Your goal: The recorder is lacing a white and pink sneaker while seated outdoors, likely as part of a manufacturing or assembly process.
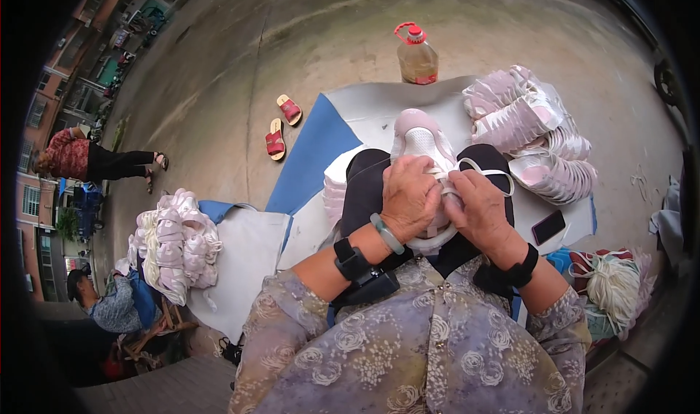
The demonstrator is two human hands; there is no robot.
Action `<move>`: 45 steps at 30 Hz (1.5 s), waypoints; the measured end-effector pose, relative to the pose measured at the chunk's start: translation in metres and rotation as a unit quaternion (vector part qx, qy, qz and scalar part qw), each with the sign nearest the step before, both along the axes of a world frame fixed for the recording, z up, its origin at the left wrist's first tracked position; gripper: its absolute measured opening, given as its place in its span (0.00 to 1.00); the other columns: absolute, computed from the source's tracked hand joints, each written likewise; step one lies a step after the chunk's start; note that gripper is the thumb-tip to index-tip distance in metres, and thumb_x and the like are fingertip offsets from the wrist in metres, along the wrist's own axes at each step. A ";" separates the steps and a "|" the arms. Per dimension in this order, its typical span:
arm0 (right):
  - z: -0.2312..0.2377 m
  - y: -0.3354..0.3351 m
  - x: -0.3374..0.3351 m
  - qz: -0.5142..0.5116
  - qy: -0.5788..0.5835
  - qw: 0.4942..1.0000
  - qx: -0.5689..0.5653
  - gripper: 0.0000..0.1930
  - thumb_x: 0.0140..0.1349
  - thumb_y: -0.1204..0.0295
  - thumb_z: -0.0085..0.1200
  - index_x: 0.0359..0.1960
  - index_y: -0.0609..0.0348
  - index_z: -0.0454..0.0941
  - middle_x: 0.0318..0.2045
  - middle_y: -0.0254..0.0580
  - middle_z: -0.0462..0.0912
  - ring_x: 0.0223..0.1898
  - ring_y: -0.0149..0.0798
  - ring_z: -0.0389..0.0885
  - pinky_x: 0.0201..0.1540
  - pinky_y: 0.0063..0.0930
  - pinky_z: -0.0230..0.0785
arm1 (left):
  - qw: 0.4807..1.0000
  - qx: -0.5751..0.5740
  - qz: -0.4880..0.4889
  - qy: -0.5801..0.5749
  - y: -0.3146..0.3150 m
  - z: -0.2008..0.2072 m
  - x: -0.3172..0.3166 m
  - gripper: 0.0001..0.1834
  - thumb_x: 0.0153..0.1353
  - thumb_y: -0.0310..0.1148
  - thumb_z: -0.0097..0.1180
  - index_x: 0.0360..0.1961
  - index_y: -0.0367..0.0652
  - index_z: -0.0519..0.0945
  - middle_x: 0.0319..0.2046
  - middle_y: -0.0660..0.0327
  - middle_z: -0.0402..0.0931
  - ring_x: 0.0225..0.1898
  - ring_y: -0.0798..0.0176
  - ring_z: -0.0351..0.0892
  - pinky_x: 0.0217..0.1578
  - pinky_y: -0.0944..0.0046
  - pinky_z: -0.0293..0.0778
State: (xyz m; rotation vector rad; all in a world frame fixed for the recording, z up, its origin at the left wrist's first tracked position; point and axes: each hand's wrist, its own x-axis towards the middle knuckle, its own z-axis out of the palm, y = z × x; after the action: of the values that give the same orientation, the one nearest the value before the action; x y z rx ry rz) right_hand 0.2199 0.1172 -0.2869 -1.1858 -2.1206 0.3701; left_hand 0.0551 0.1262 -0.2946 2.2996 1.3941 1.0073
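A pink-and-white sneaker upper [421, 131] lies across my lap, its rounded toe pointing away from me. My left hand [410, 195] is curled over its left side at the lacing, fingertips bent inward and partly hidden. Close beside it, my right hand [475, 213] pinches a white shoelace [487, 171], which loops out above the fingers to the right. The two hands nearly meet over the eyelets and cover most of them. Below the hands, the pale rim of the upper's opening shows between my legs.
Nested pink-and-white uppers [525, 118] pile up at the right; another bundle [175, 250] sits left. A phone [548, 227] and a bundle of white laces [614, 286] lie right. Ahead stand an oil jug [418, 60] and red slippers [275, 140]. Two people are at far left.
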 end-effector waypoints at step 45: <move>0.211 0.176 0.184 -0.119 0.346 0.928 -0.077 0.22 0.56 0.74 0.53 0.54 0.59 0.66 0.23 0.35 0.77 0.20 0.24 0.72 0.23 0.19 0.67 | 0.976 0.012 0.034 0.217 -0.038 -0.026 -0.152 0.09 0.46 0.37 0.60 0.30 0.49 0.80 0.38 0.61 0.76 0.41 0.56 0.73 0.42 0.55 0.64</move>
State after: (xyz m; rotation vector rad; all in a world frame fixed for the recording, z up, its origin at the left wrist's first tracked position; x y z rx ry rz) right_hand 0.4038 0.2936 -0.0760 -1.1615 -1.3423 0.7299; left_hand -0.0964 0.0886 -0.3208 2.6126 1.6320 0.5542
